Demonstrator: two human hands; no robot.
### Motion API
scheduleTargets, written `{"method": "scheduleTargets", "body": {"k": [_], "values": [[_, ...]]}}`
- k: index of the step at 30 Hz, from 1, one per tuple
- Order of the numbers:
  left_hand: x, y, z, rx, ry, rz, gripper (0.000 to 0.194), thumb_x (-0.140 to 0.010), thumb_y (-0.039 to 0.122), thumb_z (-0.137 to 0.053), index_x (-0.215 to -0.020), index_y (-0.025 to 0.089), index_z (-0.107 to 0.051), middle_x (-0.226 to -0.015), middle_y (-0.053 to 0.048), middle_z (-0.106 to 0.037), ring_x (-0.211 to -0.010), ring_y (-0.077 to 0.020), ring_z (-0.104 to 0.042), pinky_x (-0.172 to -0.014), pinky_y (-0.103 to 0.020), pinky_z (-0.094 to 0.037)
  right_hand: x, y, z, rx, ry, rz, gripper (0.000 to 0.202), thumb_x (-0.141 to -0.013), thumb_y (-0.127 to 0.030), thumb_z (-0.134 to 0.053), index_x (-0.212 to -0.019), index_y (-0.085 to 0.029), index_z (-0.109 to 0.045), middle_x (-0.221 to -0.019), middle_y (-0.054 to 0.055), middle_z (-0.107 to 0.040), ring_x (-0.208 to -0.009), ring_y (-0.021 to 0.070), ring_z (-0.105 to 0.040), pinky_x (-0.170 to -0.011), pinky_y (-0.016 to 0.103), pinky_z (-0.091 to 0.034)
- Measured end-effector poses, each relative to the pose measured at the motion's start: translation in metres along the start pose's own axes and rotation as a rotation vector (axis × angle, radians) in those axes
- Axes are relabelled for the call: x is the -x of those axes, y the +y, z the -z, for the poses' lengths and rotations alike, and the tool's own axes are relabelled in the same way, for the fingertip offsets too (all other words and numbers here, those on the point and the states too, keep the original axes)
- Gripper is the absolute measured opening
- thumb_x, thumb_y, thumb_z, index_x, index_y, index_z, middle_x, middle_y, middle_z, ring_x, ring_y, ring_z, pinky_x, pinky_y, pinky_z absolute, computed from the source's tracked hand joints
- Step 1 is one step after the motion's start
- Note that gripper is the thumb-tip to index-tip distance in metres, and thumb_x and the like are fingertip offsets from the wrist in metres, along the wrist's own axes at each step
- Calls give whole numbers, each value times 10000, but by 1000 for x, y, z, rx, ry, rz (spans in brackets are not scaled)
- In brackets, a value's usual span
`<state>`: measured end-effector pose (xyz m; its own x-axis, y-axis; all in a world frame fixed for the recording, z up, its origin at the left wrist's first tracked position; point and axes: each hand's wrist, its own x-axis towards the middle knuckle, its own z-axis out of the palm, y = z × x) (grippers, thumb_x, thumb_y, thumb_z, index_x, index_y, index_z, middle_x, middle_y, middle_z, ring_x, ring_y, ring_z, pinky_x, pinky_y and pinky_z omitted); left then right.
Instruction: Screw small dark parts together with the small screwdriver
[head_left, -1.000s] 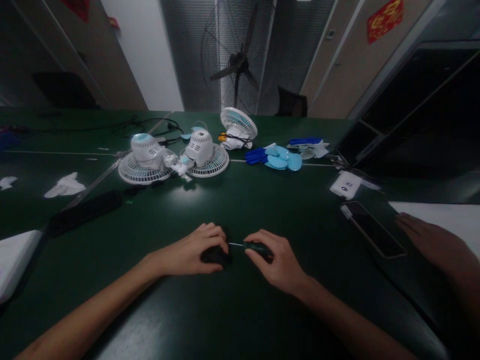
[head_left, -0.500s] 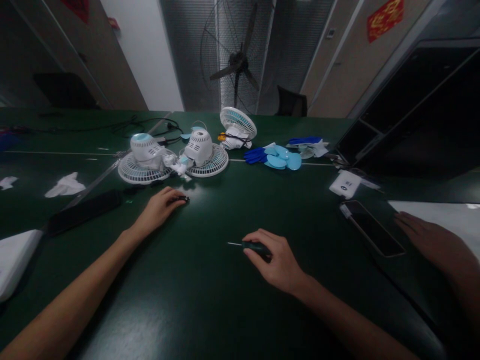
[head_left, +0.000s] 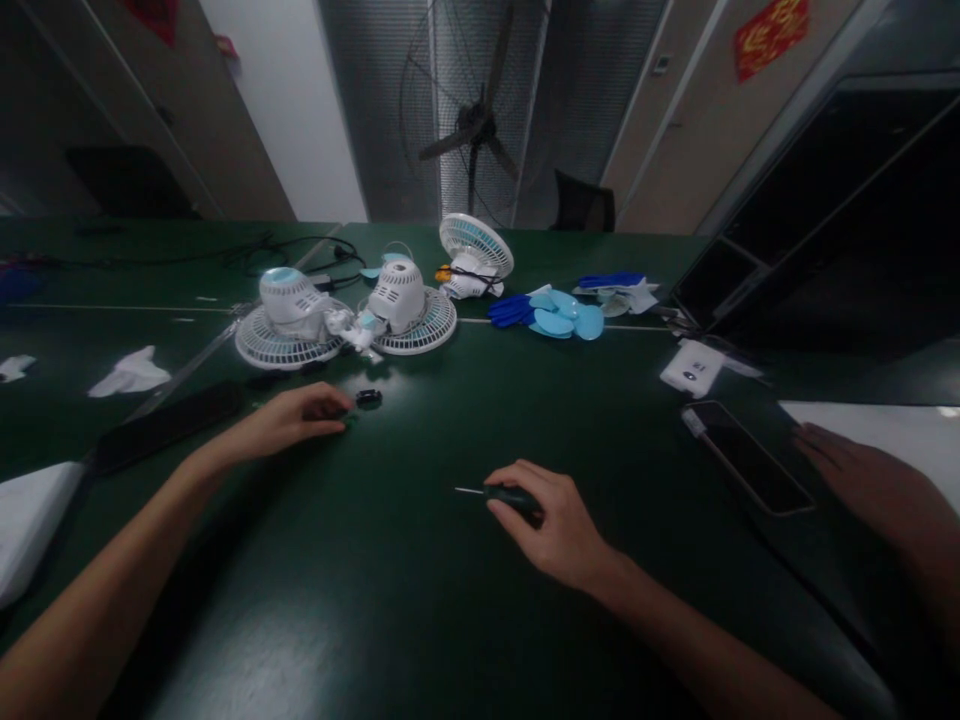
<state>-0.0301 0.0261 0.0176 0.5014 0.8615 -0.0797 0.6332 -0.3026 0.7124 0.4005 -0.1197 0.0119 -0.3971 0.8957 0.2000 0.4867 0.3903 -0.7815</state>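
My right hand (head_left: 551, 515) grips a screwdriver (head_left: 514, 496) by its dark handle, its thin metal shaft pointing left just over the green table (head_left: 420, 600). My left hand (head_left: 304, 418) is open, thumb and fingers apart, with nothing seen between them. Just beyond its fingertips lies a small black part (head_left: 368, 398) with a shiny surface; its kind cannot be made out. Behind that, two white fan heads (head_left: 289, 310) rest grille down, joined or touching at a white bracket (head_left: 358, 335).
Farther back are another small fan (head_left: 476, 255), light-blue fan blades (head_left: 566, 315) and blue gloves (head_left: 511, 310). To the right lie a white box (head_left: 691, 368) and a phone (head_left: 746, 457). Another person's hand (head_left: 874, 485) rests at the right edge. White tissue (head_left: 131, 372) lies left.
My left hand has let go of the small black part and drawn back to the left, its fingers spreading. My right hand with the screwdriver has stayed in place.
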Motion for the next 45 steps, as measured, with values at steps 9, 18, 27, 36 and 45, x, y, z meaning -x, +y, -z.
{"method": "scheduleTargets", "body": {"k": [9, 18, 27, 36, 45], "values": [[9, 4, -13, -10, 27, -49, 319, -967, 530, -679, -1104, 254, -763, -1157, -69, -709, -1034, -245, -684, -916, -360, -564, 0, 0, -2, -4, -7, 0, 123, -1030, -266, -641, -1136, -230, -693, -1027, 35, -699, -856, 182, -677, -752, 320, -547], [-14, 22, -44, 96, 459, 105, 508, -854, 632, -749, -1105, 191, -733, -1086, -81, -744, -846, -226, -672, -721, -328, -536, 3, -4, 0, -8, -9, -5, 124, -1039, -264, -632, -1142, -226, -690, -1033, 33, -697, -845, 173, -675, -739, 309, -554], [-18, 12, -45, 107, 445, 149, 503, -841, 614, -764, -1112, 191, -743, -1088, -84, -771, -916, -249, -708, -787, -353, -549, 0, -1, -1, 1, 1, 4, 120, -1029, -259, -645, -1134, -227, -693, -1015, 28, -701, -839, 172, -675, -739, 312, -539], [-18, 8, -46, 56, 454, 140, 516, -887, 599, -733, -1204, 192, -733, -1080, -83, -765, -872, -232, -680, -722, -317, -497, 0, -3, -2, 19, 6, 6, 107, -1028, -254, -642, -1114, -222, -697, -989, 19, -693, -814, 164, -664, -727, 310, -532], [-15, 37, -56, 8, 263, -6, 374, -962, 546, -651, -1129, 225, -743, -1096, -73, -735, -899, -239, -662, -748, -339, -500, 1, -4, -1, -1, 0, 0, 123, -1034, -255, -641, -1144, -231, -693, -1029, 28, -702, -843, 172, -681, -744, 313, -559]]}}
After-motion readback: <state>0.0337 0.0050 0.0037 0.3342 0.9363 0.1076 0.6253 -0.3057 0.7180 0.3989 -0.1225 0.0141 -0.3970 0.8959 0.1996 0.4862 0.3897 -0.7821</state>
